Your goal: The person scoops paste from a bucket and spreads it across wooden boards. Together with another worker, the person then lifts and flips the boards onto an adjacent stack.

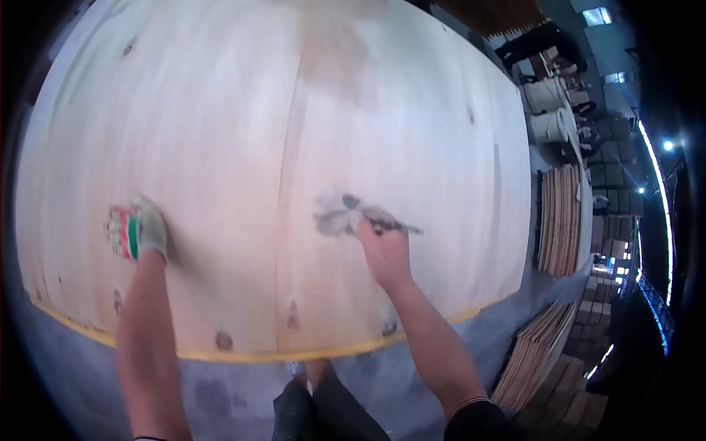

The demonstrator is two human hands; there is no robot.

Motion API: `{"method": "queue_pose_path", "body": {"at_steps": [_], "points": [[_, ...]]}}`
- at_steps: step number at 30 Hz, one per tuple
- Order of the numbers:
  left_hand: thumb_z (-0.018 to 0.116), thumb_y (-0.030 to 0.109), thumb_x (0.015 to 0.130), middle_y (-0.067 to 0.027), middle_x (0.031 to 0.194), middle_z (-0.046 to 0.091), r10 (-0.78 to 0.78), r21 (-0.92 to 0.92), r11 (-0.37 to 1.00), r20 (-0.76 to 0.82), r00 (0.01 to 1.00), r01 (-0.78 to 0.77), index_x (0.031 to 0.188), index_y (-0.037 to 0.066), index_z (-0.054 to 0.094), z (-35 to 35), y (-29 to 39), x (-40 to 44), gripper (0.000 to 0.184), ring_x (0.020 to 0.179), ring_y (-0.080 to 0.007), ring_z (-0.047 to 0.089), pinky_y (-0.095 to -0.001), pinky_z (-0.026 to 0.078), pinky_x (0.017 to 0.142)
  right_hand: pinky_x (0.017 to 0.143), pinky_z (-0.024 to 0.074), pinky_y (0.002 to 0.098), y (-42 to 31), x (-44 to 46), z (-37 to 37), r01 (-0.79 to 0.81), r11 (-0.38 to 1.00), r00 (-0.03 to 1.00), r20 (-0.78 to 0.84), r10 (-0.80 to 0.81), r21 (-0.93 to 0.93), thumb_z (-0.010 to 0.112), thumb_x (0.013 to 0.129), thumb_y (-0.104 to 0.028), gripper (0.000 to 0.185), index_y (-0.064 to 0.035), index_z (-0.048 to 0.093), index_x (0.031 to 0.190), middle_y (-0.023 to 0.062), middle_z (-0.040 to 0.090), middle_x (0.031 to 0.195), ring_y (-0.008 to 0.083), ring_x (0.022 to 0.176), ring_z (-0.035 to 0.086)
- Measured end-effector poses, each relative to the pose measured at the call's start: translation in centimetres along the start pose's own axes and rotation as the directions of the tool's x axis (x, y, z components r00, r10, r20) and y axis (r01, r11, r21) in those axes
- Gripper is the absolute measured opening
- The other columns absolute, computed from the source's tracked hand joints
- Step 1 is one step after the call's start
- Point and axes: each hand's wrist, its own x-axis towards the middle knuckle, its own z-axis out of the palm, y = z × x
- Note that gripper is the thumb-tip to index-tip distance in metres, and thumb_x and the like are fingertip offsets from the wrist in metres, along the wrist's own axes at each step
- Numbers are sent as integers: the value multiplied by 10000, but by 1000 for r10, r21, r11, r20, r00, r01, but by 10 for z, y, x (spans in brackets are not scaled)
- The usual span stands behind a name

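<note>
A large pale plywood sheet (220, 147) with knots and a lengthwise seam lies in front of me. On its left part rests my left hand (140, 229), in a white knitted glove with red and green bands. Its fingers are stretched out over the wood, holding nothing. Near the middle, right of the seam, my right hand (386, 248) is closed around a slim dark-handled tool (401, 227), possibly a scraper; blur hides its exact kind. Just left of these fingers is a blurred grey-white patch (332, 214), which I cannot identify.
Yellow edging (272, 357) runs along the sheet's near side, above the grey floor (228, 397) and my legs. To the right stand stacked boards (559, 220) and another leaning stack (535, 356). Pale drum-like containers (546, 126) and a person in dark clothes (540, 45) are farther back.
</note>
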Motion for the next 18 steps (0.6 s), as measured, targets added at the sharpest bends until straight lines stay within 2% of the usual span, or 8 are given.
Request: {"method": "queue_pose_path", "body": {"at_steps": [3, 4, 6, 8, 10, 11, 13, 18], "points": [[366, 604, 995, -171, 1585, 349, -54, 291, 949, -233, 971, 122, 1533, 122, 389, 21, 9, -9, 722, 1453, -377, 329, -518, 253, 1178, 649, 502, 360, -16, 129, 39, 187, 976, 977, -120, -173, 115, 636, 886, -179, 243, 62, 659, 862, 77, 663, 722, 186, 674, 631], [366, 604, 995, -171, 1585, 349, -58, 307, 943, -224, 973, 127, 1533, 122, 389, 22, 0, -9, 722, 1453, -377, 329, -518, 253, 1178, 653, 502, 360, -16, 164, 58, -5, 914, 998, -53, 29, 405, 616, 879, -159, 234, 69, 648, 830, 73, 659, 731, 196, 688, 633], [377, 597, 997, -183, 1594, 322, -25, 296, 950, -251, 968, 102, 1545, 124, 369, 26, -5, -6, 724, 1461, -387, 308, -521, 243, 1182, 671, 510, 384, -13, 246, 95, -179, 844, 977, -13, 215, 505, 598, 868, -125, 209, 66, 641, 794, 92, 664, 744, 247, 708, 646], [384, 566, 1007, -188, 1585, 337, -34, 270, 957, -262, 964, 107, 1547, 111, 360, 23, -5, -10, 707, 1457, -382, 320, -526, 249, 1180, 685, 518, 409, -32, 304, 122, -181, 921, 971, -85, 223, 344, 599, 863, -112, 190, 57, 644, 789, 116, 673, 747, 288, 714, 658], [391, 534, 1017, -192, 1576, 352, -33, 244, 964, -266, 963, 101, 1550, 98, 351, 23, 1, -2, 690, 1453, -376, 332, -530, 255, 1177, 767, 535, 439, -66, 333, 142, -87, 855, 964, -260, -57, -511, 623, 830, -80, 122, 28, 671, 858, 150, 685, 848, 354, 823, 665], [408, 527, 1011, -191, 1574, 356, -36, 260, 960, -257, 966, 105, 1550, 97, 351, 22, 3, -1, 692, 1453, -381, 331, -528, 258, 1176, 767, 535, 439, -70, 333, 145, -84, 849, 965, -255, -61, -521, 623, 830, -80, 122, 28, 671, 858, 150, 685, 848, 354, 823, 665], [424, 520, 1005, -190, 1571, 360, -32, 280, 955, -232, 972, 98, 1550, 95, 350, 21, -1, 1, 695, 1452, -386, 329, -526, 261, 1175, 876, 525, 450, -66, 318, 140, 363, 771, 925, 100, -367, -523, 636, 789, -55, 193, -24, 687, 972, 159, 671, 978, 403, 946, 632], [468, 509, 974, -206, 1535, 412, 14, 273, 960, -296, 955, 70, 1503, 92, 430, 17, 2, -1, 675, 1420, -397, 381, -548, 285, 1156, 932, 503, 417, -9, 183, 104, 617, 667, 777, 459, -431, -418, 597, 778, 3, 309, -64, 678, 1068, 150, 654, 1032, 379, 1013, 607]]}}
